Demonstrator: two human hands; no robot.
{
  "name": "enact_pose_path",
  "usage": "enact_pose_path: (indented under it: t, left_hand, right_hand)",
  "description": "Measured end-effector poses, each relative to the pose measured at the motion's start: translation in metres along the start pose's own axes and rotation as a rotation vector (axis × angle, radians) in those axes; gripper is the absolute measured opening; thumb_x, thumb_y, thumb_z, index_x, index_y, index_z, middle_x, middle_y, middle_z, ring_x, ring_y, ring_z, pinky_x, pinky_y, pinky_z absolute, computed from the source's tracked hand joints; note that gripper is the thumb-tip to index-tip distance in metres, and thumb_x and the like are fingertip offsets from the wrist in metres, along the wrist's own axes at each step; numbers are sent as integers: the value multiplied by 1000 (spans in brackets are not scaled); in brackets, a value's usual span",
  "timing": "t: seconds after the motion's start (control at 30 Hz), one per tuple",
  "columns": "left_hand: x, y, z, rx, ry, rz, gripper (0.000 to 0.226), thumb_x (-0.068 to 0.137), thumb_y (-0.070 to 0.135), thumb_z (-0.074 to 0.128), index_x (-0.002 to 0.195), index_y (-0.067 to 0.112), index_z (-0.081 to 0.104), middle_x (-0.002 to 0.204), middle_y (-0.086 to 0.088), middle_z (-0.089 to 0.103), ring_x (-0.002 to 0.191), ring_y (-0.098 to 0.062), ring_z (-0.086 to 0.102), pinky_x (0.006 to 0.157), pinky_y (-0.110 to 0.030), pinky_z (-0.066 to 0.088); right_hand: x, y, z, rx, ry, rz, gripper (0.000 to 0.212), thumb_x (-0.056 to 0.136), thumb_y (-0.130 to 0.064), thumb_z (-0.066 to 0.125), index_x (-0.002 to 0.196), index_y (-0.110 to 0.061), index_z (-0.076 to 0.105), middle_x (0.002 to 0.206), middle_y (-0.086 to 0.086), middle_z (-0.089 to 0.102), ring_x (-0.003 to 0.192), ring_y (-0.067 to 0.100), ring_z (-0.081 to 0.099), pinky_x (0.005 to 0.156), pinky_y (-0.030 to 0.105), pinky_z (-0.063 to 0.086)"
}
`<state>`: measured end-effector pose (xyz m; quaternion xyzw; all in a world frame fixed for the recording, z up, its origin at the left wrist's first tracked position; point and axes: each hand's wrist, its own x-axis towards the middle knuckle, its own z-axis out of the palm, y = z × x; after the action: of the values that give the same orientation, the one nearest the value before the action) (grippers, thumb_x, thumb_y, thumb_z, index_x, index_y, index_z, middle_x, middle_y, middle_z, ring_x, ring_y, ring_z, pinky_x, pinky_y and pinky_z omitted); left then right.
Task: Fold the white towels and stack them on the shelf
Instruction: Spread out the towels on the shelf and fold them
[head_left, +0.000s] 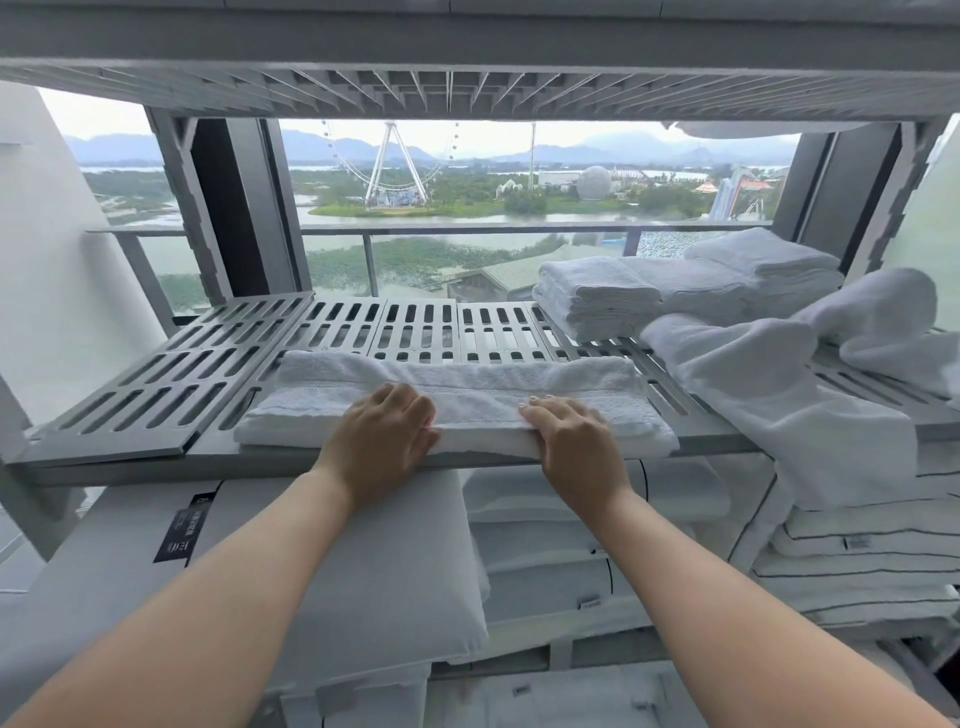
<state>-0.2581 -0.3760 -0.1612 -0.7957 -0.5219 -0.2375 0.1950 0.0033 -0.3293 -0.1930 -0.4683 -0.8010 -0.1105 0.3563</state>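
From the head camera, looking down along both bare forearms, I have a long folded white towel (457, 405) lying crosswise on the front edge of the grey slatted shelf (156, 384), its near fold running along the shelf lip. My left grip (382, 441) lies palm down on the towel's middle, released, with the fingers laid almost straight over the cloth and the thumb beside the near fold. My right grip (571, 441) rests just beside it to the right, likewise released and grasping nothing, its fingertips flat on the top layer and its thumb down at the front edge. The two are near each other but apart. At the back right of the same shelf sits a stack of folded towels (597, 296), with a second stack (758, 270) touching it farther right. In front of those a loose towel (769, 395) lies crumpled and hangs over the shelf's front edge. On the level below I see white pillows (363, 571) and, to the right, striped linens (872, 545) piled up. Behind the shelf a window (426, 249) shows a ferris wheel (387, 161) and water.
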Motion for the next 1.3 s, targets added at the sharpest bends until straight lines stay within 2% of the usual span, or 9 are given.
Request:
enact_pose_path:
  t: [0.1,0.33,0.5,0.6,0.8,0.93,1.07,1.17,1.3]
  left_hand:
    - [2,-4,-4,8,-35,44,32,89,41,70,94,12,57,99,-5,58,93,-27,55,74,-42,51]
    - [9,2,-3,-11,-49,-3,26,89,33,73,90,12,58,93,-4,57,90,-27,55,79,-42,49]
    - [22,9,-11,-54,-132,-24,25,85,31,74,97,16,58,99,-3,61,96,-26,59,83,-39,50]
    - [31,17,-12,-67,-138,-13,34,86,37,71,113,20,58,112,-1,61,110,-24,58,90,-39,51]
    - [54,52,6,-55,-275,-27,73,88,68,54,146,25,41,152,-3,42,141,-23,37,113,-47,36]
    - [57,62,23,-14,-416,-142,85,87,78,42,155,31,26,165,-4,21,150,-26,23,121,-50,22]
    - [59,62,26,-50,-428,-178,84,87,78,42,155,33,25,165,-6,20,150,-27,23,120,-52,22]
    - [61,63,27,-39,-460,-155,77,90,76,40,155,40,22,166,-5,17,152,-26,17,121,-54,20]
    - [59,66,30,0,-459,-96,62,97,67,32,155,47,18,167,0,17,154,-24,13,121,-54,17]
  right_hand:
    - [-3,2,0,-9,-7,-16,32,94,-7,57,123,-15,70,126,6,69,122,26,62,104,43,45]
    - [-9,-1,-6,-111,-94,-13,47,95,-6,44,140,-11,57,142,10,56,137,23,49,116,42,36]
    - [-3,-2,-15,-95,-150,11,50,95,-5,44,142,-17,55,143,3,57,136,20,50,109,36,44]
    - [5,1,-20,-94,-179,38,51,92,0,45,140,-15,56,138,5,61,130,23,52,98,37,52]
    - [4,14,-29,-222,-98,327,47,86,-5,46,127,-19,65,131,2,64,136,27,41,108,39,32]
    - [3,20,-40,-256,-52,258,38,83,2,48,104,-16,74,117,5,72,122,26,60,111,40,34]
    - [-2,28,-50,-375,74,76,30,78,7,61,98,-9,76,112,10,74,114,26,68,105,44,48]
    - [-10,30,-54,-399,11,88,30,78,6,61,97,-12,76,104,7,76,110,26,69,101,40,50]
    - [-20,34,-47,-221,-96,190,43,88,4,49,124,-11,68,123,10,70,118,28,63,103,36,48]
